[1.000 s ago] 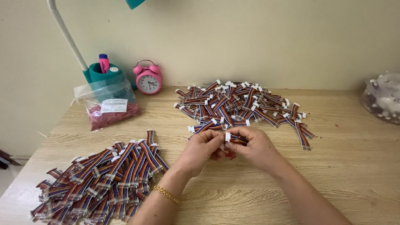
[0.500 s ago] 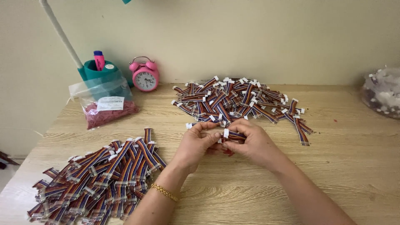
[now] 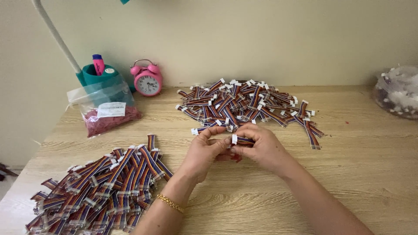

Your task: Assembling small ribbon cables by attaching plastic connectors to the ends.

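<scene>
My left hand (image 3: 203, 152) and my right hand (image 3: 261, 148) meet over the middle of the wooden table (image 3: 365, 174). Between their fingertips they pinch a short multicoloured ribbon cable (image 3: 242, 140) with a white connector on its end. Just behind the hands lies a loose heap of the same cables (image 3: 244, 104). A second, flatter pile of cables (image 3: 102, 187) spreads out at the front left. A gold bracelet (image 3: 170, 203) sits on my left wrist.
At the back left stand a pink alarm clock (image 3: 147, 79), a teal pen cup (image 3: 99, 76) with a pink marker, a lamp arm and a clear bag of small red pieces (image 3: 104, 114). A clear bag of white parts (image 3: 398, 92) lies at the right edge.
The hands have stayed together on the cable, with only small finger shifts. The view has tipped slightly, so everything sits a little lower in the picture.
</scene>
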